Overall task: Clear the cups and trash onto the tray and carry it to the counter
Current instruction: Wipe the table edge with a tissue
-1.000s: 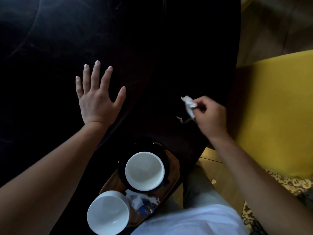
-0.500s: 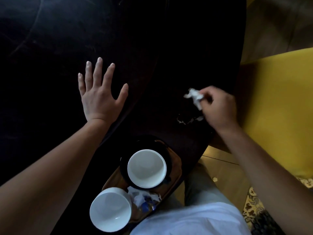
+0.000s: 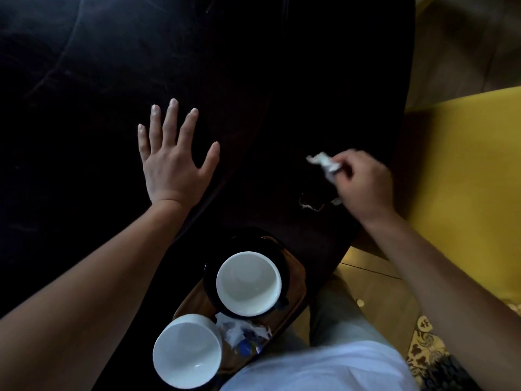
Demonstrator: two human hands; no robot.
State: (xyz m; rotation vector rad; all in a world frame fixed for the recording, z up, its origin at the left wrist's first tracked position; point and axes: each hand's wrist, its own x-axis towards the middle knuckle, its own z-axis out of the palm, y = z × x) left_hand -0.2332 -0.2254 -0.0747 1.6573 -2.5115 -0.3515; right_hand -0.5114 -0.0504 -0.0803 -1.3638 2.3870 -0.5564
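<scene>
Two smooth round cups (image 3: 249, 283) — right hand (image 3: 363, 187) pinching crumpled paper (image 3: 324, 162).

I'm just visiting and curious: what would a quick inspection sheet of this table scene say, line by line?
Surface: dark table, glossy, faint streaks.
Job's things: two white cups, one on a black saucer, one nearer; both on the wooden tray with crumpled wrappers.
Clutter: thin scraps on the table.
Grips: left hand flat on the table; right hand pinches a crumpled paper.
Cables: nothing seen.
Surroundings: yellow seat, patterned rug.
</scene>
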